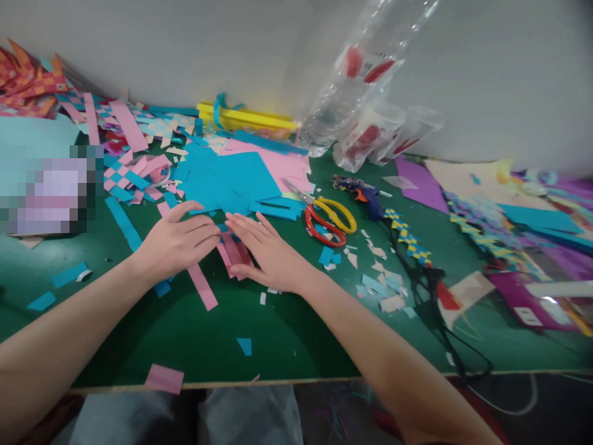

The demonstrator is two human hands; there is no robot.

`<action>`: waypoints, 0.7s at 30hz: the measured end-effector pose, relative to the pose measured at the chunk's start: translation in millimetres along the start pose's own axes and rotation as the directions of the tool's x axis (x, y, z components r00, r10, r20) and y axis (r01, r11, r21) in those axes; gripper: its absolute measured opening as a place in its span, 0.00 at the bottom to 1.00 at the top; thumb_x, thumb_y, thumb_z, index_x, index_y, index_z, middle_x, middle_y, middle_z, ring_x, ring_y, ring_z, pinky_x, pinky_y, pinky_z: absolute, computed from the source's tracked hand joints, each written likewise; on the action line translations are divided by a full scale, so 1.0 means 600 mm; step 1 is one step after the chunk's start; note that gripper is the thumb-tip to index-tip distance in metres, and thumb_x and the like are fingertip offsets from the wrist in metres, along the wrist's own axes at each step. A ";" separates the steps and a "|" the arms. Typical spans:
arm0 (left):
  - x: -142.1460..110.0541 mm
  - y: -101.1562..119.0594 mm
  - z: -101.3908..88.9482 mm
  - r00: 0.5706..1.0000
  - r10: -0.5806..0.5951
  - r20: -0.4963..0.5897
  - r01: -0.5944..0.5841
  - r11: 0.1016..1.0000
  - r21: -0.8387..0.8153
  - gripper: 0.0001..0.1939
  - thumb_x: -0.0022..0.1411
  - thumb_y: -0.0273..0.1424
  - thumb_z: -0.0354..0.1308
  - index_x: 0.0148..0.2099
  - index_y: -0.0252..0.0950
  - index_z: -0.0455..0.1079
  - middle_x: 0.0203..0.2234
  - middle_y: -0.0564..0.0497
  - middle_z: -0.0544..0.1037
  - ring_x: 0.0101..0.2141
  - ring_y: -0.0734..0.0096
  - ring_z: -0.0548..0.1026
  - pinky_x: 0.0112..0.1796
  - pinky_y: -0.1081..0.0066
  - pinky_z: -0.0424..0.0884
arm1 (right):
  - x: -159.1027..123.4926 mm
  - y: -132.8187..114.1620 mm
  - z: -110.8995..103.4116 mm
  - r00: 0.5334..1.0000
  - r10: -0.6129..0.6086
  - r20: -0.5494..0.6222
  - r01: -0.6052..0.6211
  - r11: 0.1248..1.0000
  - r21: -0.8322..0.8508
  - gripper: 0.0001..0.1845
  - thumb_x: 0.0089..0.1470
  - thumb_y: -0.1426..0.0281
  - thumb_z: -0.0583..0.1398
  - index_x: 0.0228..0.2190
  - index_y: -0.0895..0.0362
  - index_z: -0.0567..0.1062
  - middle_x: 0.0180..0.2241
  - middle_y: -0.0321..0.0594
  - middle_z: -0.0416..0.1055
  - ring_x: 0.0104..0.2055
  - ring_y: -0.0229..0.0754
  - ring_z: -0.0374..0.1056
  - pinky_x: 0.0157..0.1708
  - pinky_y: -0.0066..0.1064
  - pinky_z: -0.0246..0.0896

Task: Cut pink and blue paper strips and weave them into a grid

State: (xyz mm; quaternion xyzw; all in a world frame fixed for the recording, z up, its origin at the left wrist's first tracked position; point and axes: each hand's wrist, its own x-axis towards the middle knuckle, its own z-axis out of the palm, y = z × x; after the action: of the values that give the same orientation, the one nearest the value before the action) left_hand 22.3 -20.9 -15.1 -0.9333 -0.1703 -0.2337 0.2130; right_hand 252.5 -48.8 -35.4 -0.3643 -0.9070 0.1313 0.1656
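Note:
Pink paper strips [235, 254] with a bit of blue paper strip [224, 228] across their upper end lie between my hands on the green table. My left hand [180, 242] comes from the left with its fingers bent and closed at the blue strip's end; its thumb is hidden. Flat over the right side of the pink strips rests my right hand [271, 252], its fingers stretched out and its thumb apart. Beneath my left hand runs a longer pink strip [202, 287]. Blue sheets [231, 179] lie just beyond my fingertips.
Scissors [328, 219] with red and yellow handles lie right of my hands, near a glue gun [365, 194] with a dark cord. Plastic cups [370, 136] stand by the wall. Woven paper pieces [134, 173] are heaped at the left. Paper scraps [382, 281] litter the table.

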 end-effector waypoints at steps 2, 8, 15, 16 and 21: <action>0.000 -0.001 0.001 0.999 0.022 -0.048 -0.021 1.000 0.021 0.14 0.68 0.21 0.50 0.33 0.36 0.74 0.35 0.50 0.83 0.38 0.66 0.80 0.51 0.58 0.69 | -0.002 0.001 -0.006 0.997 -0.043 -0.058 0.044 0.999 0.004 0.31 0.65 0.56 0.49 0.63 0.57 0.55 0.67 0.48 0.54 0.69 0.48 0.48 0.69 0.55 0.31; -0.004 -0.004 0.003 0.998 -0.030 -0.051 0.028 0.999 -0.045 0.09 0.66 0.21 0.54 0.35 0.36 0.73 0.36 0.50 0.83 0.38 0.66 0.80 0.52 0.57 0.68 | -0.009 0.029 -0.024 0.969 -0.026 -0.244 0.026 1.000 -0.001 0.23 0.56 0.78 0.51 0.52 0.55 0.68 0.57 0.44 0.70 0.61 0.44 0.64 0.66 0.50 0.51; -0.010 -0.003 0.009 0.992 -0.093 -0.079 0.083 0.989 -0.121 0.05 0.68 0.25 0.54 0.39 0.37 0.71 0.36 0.52 0.83 0.39 0.66 0.80 0.52 0.57 0.69 | -0.007 0.046 -0.016 0.982 -0.061 -0.179 0.062 0.998 -0.002 0.27 0.56 0.76 0.57 0.57 0.55 0.63 0.61 0.45 0.65 0.64 0.45 0.60 0.66 0.53 0.49; -0.010 -0.003 0.010 0.991 -0.106 -0.085 0.093 0.985 -0.148 0.05 0.68 0.26 0.54 0.40 0.37 0.71 0.37 0.52 0.83 0.39 0.66 0.80 0.52 0.57 0.69 | -0.006 0.045 -0.013 0.979 -0.057 -0.194 0.057 0.998 -0.003 0.26 0.57 0.75 0.57 0.57 0.55 0.63 0.60 0.45 0.66 0.63 0.45 0.61 0.66 0.52 0.50; -0.008 0.002 0.008 0.986 -0.118 -0.120 0.091 0.973 -0.214 0.05 0.68 0.25 0.53 0.40 0.38 0.70 0.37 0.54 0.83 0.39 0.69 0.80 0.52 0.58 0.69 | -0.004 0.043 -0.001 0.942 -0.086 -0.324 0.073 0.996 -0.054 0.16 0.59 0.74 0.58 0.50 0.56 0.71 0.53 0.45 0.74 0.56 0.45 0.69 0.62 0.49 0.59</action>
State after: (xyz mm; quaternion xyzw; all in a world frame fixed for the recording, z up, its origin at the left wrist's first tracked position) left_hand 20.9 -20.8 -21.9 -0.9226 -0.1796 -0.3222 0.1124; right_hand 270.1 -32.1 -44.8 -0.3475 -0.8835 0.0435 0.3110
